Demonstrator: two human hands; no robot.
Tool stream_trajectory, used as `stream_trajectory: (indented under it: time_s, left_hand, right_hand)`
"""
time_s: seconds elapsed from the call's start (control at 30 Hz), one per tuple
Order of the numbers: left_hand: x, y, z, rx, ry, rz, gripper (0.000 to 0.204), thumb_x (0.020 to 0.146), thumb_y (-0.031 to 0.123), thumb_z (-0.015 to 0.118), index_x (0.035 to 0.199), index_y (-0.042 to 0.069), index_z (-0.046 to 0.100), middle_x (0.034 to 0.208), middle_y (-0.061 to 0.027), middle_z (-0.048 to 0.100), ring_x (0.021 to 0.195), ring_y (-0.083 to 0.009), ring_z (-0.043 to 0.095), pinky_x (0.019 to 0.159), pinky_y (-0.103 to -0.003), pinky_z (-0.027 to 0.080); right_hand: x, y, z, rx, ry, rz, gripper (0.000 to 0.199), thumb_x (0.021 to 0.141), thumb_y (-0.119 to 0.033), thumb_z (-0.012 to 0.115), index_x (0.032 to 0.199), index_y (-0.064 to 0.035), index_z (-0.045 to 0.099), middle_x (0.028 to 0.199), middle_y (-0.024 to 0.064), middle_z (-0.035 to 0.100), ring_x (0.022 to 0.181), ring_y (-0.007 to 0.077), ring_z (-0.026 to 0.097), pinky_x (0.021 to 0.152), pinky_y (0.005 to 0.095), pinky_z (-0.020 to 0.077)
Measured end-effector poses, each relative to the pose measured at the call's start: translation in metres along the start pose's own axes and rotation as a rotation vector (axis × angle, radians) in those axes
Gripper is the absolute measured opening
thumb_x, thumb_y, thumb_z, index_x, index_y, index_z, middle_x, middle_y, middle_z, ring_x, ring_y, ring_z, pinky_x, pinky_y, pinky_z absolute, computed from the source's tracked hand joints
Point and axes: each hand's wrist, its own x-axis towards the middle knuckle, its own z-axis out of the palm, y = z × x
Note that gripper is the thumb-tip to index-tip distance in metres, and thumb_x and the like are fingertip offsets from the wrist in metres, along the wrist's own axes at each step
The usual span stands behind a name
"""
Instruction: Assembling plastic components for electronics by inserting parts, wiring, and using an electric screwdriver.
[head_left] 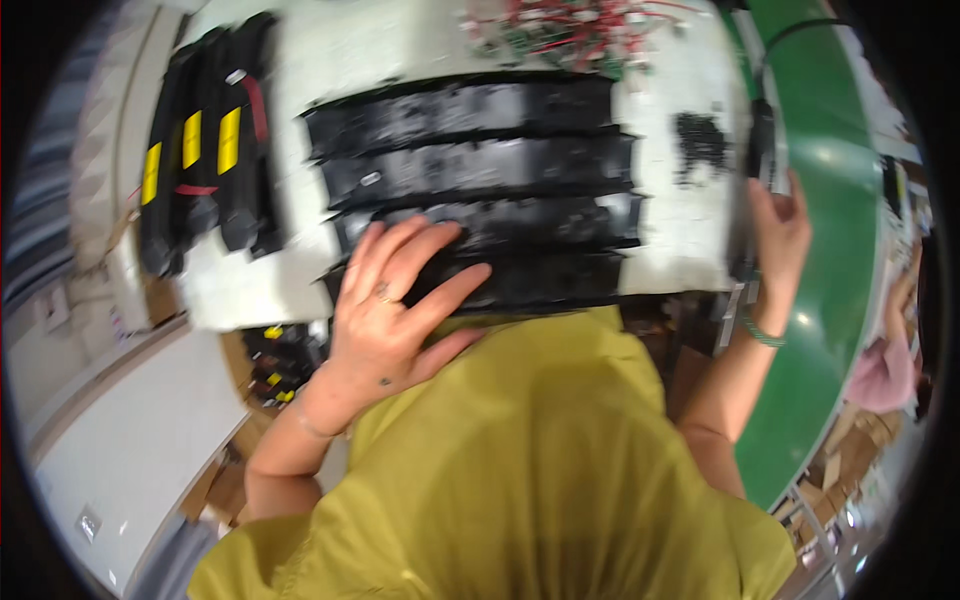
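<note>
My left hand lies flat, fingers spread, on the nearest of several long black parts laid in rows on a white worktable. A ring shows on one finger. My right hand reaches up at the table's right edge, close to a dark upright piece; blur hides whether it grips it. A green band circles that wrist. My yellow-green top fills the lower middle of the view.
A stack of black parts with yellow labels sits on the table's left. Red and green wired pieces lie at the far edge. A green conveyor belt runs along the right, with another person's pink sleeve beside it. More parts sit under the table.
</note>
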Motion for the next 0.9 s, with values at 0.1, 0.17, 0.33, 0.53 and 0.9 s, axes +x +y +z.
stream_trajectory:
  time_s: [0.1,0.17,0.33,0.53,0.9]
  left_hand:
    - [0.014,0.001,0.016,0.02,-0.093,-0.003,0.061,0.057,0.028,0.078,0.115,0.018,0.063,0.137,-0.0111,0.043,0.128,-0.0353,0.038,0.105,-0.055,0.028]
    - [0.017,-0.002,0.022,0.047,-0.074,0.008,0.063,0.058,0.031,0.078,0.117,0.018,0.062,0.139,-0.0113,0.042,0.13,-0.0356,0.036,0.105,-0.055,0.026]
    - [0.022,0.003,0.03,0.041,-0.029,-0.002,0.06,0.061,0.04,0.076,0.116,0.018,0.062,0.139,-0.0132,0.041,0.127,-0.0376,0.036,0.105,-0.058,0.022]
    - [0.029,0.004,0.033,0.07,-0.002,-0.025,0.062,0.06,0.041,0.077,0.116,0.018,0.062,0.139,-0.0143,0.04,0.125,-0.0381,0.037,0.104,-0.059,0.021]
    - [0.043,0.006,0.034,0.115,-0.054,-0.017,0.066,0.057,0.04,0.078,0.118,0.019,0.062,0.14,-0.014,0.038,0.125,-0.0371,0.036,0.105,-0.061,0.018]
  right_hand:
    - [-0.009,-0.019,-0.011,0.438,0.004,0.041,0.057,0.082,-0.009,0.068,0.131,0.0086,0.043,0.084,-0.0011,0.055,0.074,0.005,0.049,0.067,0.0172,0.0381]
    - [-0.016,-0.028,-0.032,0.641,-0.003,0.024,0.05,0.083,-0.012,0.064,0.126,0.0075,0.048,0.097,0.0041,0.059,0.087,0.0092,0.056,0.079,0.0204,0.0432]
    - [-0.023,-0.072,-0.049,1.331,-0.062,-0.129,0.082,0.075,-0.023,0.068,0.141,-0.0024,0.024,0.072,0.0023,0.044,0.058,0.0104,0.044,0.053,0.0225,0.0365]
    - [-0.017,-0.062,-0.029,1.202,-0.244,-0.217,0.061,0.076,-0.014,0.065,0.129,-0.0033,0.037,0.067,0.0034,0.044,0.056,0.0125,0.045,0.057,0.0289,0.0391]
    - [0.026,-0.074,-0.007,1.079,0.291,-0.297,0.027,0.077,0.0,0.061,0.101,0.0024,0.049,0.067,0.0055,0.049,0.055,0.0136,0.045,0.056,0.0264,0.0385]
